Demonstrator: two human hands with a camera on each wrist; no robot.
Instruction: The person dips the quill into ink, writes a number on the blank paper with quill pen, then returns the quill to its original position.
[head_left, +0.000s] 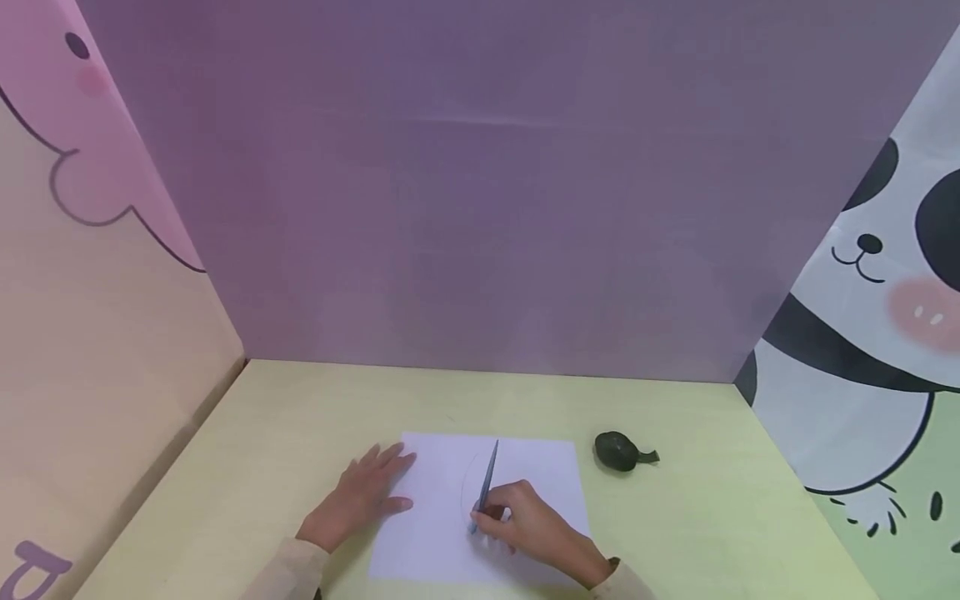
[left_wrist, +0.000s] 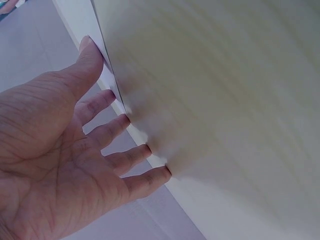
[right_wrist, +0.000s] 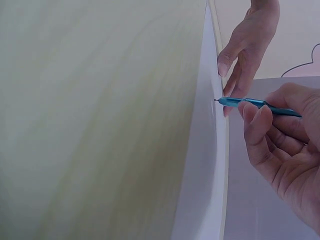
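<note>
A white sheet of paper (head_left: 427, 542) lies on the table with a thin curved line (head_left: 462, 487) drawn near its middle. My right hand (head_left: 528, 525) pinches a slim pen (head_left: 488, 477), which looks teal (right_wrist: 245, 102) in the right wrist view. The pen's tip is right at the paper, by the lower end of the curve. My left hand (head_left: 367, 492) rests with spread fingers at the sheet's left edge. In the left wrist view its fingertips (left_wrist: 160, 172) touch down along the paper's border and the table.
A dark green, rounded object with a short stem (head_left: 617, 451) lies on the pale yellow table (head_left: 300, 408), right of the paper. A purple panel (head_left: 487, 208) stands behind the table. Printed cartoon walls flank it, with a panda (head_left: 855, 333) at the right.
</note>
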